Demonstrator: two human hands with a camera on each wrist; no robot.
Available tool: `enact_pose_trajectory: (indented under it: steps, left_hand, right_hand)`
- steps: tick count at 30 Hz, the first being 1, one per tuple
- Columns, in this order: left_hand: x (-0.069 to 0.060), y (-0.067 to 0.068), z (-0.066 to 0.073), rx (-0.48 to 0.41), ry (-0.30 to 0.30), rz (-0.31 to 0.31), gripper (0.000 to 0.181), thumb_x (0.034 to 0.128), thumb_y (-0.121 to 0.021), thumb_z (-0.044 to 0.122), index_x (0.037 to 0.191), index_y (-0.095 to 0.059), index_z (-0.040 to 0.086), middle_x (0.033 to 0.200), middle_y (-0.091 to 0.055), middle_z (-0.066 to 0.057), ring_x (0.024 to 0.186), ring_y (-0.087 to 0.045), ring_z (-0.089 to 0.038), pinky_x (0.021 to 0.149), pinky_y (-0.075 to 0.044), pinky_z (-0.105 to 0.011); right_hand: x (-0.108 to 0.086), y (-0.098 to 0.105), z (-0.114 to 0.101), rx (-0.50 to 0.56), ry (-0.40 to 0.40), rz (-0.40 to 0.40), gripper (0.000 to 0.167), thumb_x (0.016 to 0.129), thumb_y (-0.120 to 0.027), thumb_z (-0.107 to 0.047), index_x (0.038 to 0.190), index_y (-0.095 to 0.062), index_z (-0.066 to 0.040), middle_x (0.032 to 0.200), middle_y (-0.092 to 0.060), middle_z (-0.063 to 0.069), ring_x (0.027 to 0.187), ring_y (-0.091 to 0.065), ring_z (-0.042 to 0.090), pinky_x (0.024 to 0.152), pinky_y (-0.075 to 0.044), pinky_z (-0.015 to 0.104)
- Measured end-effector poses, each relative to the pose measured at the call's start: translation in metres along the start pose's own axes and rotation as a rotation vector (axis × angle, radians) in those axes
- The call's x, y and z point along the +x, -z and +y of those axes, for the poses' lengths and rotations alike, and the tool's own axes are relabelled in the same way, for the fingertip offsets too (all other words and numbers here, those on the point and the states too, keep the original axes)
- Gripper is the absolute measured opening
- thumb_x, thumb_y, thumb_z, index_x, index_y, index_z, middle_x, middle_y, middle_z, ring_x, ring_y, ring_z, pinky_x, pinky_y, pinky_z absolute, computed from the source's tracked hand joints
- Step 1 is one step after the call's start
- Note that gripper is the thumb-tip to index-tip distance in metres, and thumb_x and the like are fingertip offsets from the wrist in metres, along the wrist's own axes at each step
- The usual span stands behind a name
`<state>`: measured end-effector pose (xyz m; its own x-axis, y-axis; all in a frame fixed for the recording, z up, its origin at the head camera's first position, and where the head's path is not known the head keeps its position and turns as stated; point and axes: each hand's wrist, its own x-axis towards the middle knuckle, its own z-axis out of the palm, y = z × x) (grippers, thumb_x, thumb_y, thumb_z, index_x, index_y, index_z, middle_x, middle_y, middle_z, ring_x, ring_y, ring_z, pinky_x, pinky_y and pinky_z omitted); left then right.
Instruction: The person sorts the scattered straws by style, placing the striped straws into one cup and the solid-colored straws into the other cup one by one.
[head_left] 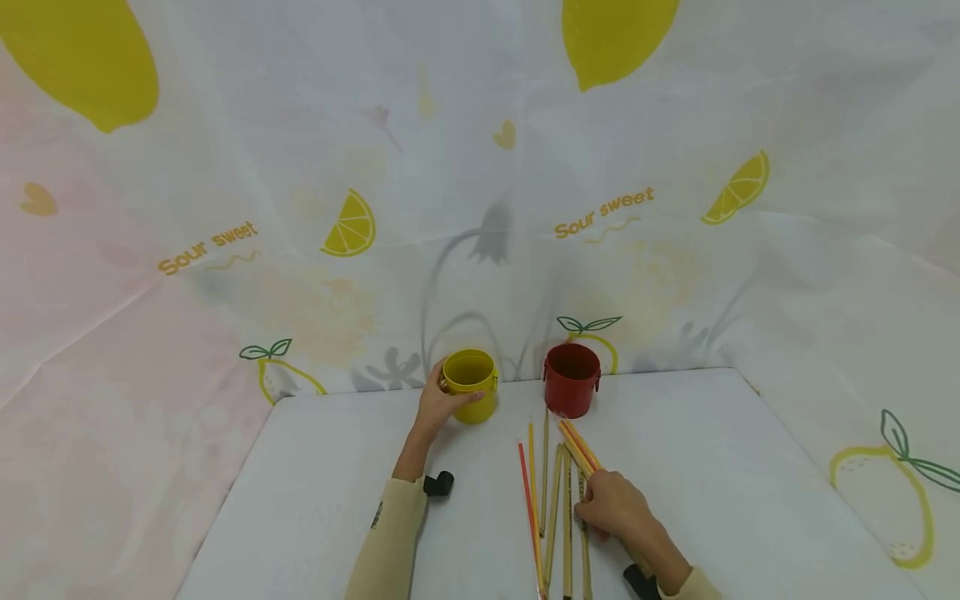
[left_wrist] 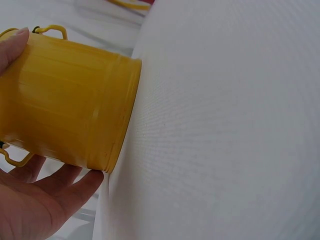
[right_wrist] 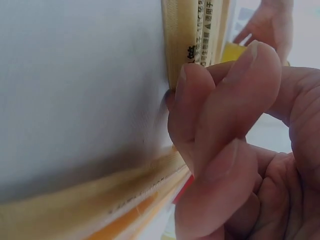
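Kind of room cannot be determined; a staged tabletop recording corner is suggested. The background is covered by a pale sheet (head_left: pixel 420 167), printed with lemons (head_left: pixel 82 58), hearts (head_left: pixel 505 135) and "Sour sweet" lettering (head_left: pixel 210 248); creases are visible in it. Its lower part is met by the far edge of a white tabletop (head_left: pixel 690 475). Small black devices (head_left: pixel 439 484) are worn at both wrists.
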<state>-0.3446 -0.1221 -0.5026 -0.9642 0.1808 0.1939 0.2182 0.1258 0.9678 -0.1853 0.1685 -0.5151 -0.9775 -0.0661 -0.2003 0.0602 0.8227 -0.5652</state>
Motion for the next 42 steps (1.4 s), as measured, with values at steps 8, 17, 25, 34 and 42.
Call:
enact_pose_trajectory:
  steps: [8, 17, 25, 34, 42]
  left_hand:
    - [0.001, 0.002, -0.002, -0.019, 0.006, -0.013, 0.09, 0.0787, -0.085, 0.013, 0.151, -0.033, 0.005, 0.146, -0.042, -0.019, 0.131, -0.043, -0.039, 0.108, -0.035, -0.05]
    - [0.001, 0.003, -0.003, -0.028, -0.005, -0.007, 0.088, 0.0784, -0.085, 0.012, 0.15, -0.034, 0.005, 0.144, -0.045, -0.018, 0.129, -0.045, -0.036, 0.107, -0.037, -0.049]
    - [0.0, 0.002, -0.003, -0.026, 0.004, 0.004, 0.087, 0.0778, -0.086, 0.013, 0.15, -0.036, 0.008, 0.141, -0.047, -0.012, 0.126, -0.048, -0.03, 0.107, -0.038, -0.047]
    - [0.001, 0.002, -0.003, -0.025, -0.007, -0.006, 0.088, 0.078, -0.086, 0.013, 0.15, -0.035, 0.006, 0.143, -0.046, -0.014, 0.127, -0.047, -0.032, 0.107, -0.037, -0.048]
    - [0.001, 0.001, -0.004, -0.028, -0.023, -0.014, 0.088, 0.0781, -0.085, 0.013, 0.15, -0.035, 0.005, 0.144, -0.045, -0.017, 0.127, -0.046, -0.036, 0.106, -0.037, -0.05]
  right_hand:
    - [-0.003, 0.01, 0.0, 0.017, -0.057, -0.038, 0.025, 0.08, -0.068, -0.012, 0.058, -0.059, -0.011, 0.042, -0.05, -0.004, 0.038, -0.044, 0.008, 0.039, -0.026, 0.02]
    - [-0.009, 0.025, 0.001, 0.024, -0.06, 0.02, 0.022, 0.083, -0.068, -0.014, 0.063, -0.06, -0.011, 0.048, -0.054, 0.0, 0.042, -0.051, 0.012, 0.041, -0.031, 0.022]
    - [-0.009, 0.04, -0.001, 0.061, -0.036, 0.091, 0.019, 0.082, -0.067, -0.013, 0.064, -0.061, -0.011, 0.051, -0.056, -0.001, 0.043, -0.057, 0.015, 0.042, -0.037, 0.026]
    - [-0.01, 0.055, -0.008, 0.114, 0.031, 0.186, 0.016, 0.084, -0.064, -0.011, 0.068, -0.063, -0.011, 0.052, -0.058, -0.002, 0.044, -0.06, 0.018, 0.04, -0.036, 0.027]
    - [-0.005, 0.063, -0.012, 0.139, 0.066, 0.237, 0.011, 0.084, -0.064, -0.011, 0.074, -0.067, -0.01, 0.056, -0.059, -0.004, 0.047, -0.061, 0.021, 0.041, -0.039, 0.028]
